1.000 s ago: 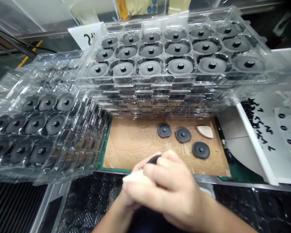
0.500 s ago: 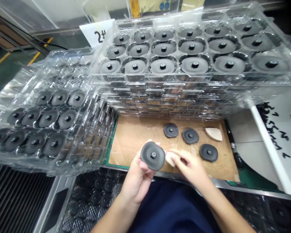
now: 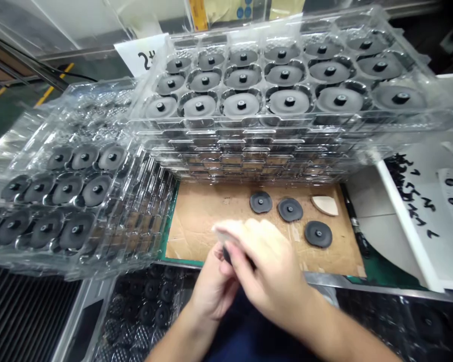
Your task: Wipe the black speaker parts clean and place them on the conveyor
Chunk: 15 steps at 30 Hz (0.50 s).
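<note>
We hold the black rubber disc (image 3: 226, 255) between our left hand (image 3: 211, 287) and right hand (image 3: 266, 266) above the cardboard sheet (image 3: 200, 216), fingers clamped on it; it seems light and flexible, so the rim is best to grip

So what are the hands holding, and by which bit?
The left hand holds a black disc by its edge, mostly hidden behind the fingers. The right hand covers a pale flat piece above it; the exact grip is hidden.

Bright, tray (image 3: 245, 80) glare, blurred hand (image 3: 266, 266), warped edges
</note>
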Each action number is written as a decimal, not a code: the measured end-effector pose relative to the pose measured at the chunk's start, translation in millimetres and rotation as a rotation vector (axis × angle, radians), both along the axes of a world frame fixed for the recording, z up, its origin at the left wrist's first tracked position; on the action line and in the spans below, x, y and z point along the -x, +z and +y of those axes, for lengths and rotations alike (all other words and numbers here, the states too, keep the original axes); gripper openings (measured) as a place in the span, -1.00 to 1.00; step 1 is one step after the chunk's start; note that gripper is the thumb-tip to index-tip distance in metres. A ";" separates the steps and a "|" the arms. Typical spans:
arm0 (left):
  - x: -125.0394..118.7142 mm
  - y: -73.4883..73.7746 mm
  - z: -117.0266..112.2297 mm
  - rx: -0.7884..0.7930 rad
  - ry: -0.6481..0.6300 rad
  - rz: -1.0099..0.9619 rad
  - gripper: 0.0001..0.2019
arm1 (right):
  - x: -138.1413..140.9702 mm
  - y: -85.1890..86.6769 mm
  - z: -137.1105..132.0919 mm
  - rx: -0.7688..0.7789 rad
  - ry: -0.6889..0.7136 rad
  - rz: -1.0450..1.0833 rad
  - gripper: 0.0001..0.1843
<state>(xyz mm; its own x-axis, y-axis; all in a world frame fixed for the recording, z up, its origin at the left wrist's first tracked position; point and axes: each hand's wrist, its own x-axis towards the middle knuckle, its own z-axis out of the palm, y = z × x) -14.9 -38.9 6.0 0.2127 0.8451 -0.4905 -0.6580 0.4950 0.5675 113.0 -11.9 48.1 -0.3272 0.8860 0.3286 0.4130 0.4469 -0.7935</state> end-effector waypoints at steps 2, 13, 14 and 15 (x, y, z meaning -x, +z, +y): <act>1.5 1.3 2.7 0.005 0.008 -0.023 -0.50 | -8.5 0.8 -4.5 0.052 0.103 0.027 -0.76; -4.5 6.0 1.7 0.001 -0.087 -0.044 -0.46 | -25.0 5.0 6.2 -0.203 0.097 -0.176 -0.67; -3.0 7.7 1.9 -0.014 -0.110 -0.031 -0.47 | -22.6 4.5 10.0 -0.202 0.187 -0.124 -0.66; -1.3 9.0 2.5 -0.032 -0.133 -0.018 -0.47 | -20.9 4.3 12.6 -0.171 0.236 -0.088 -0.67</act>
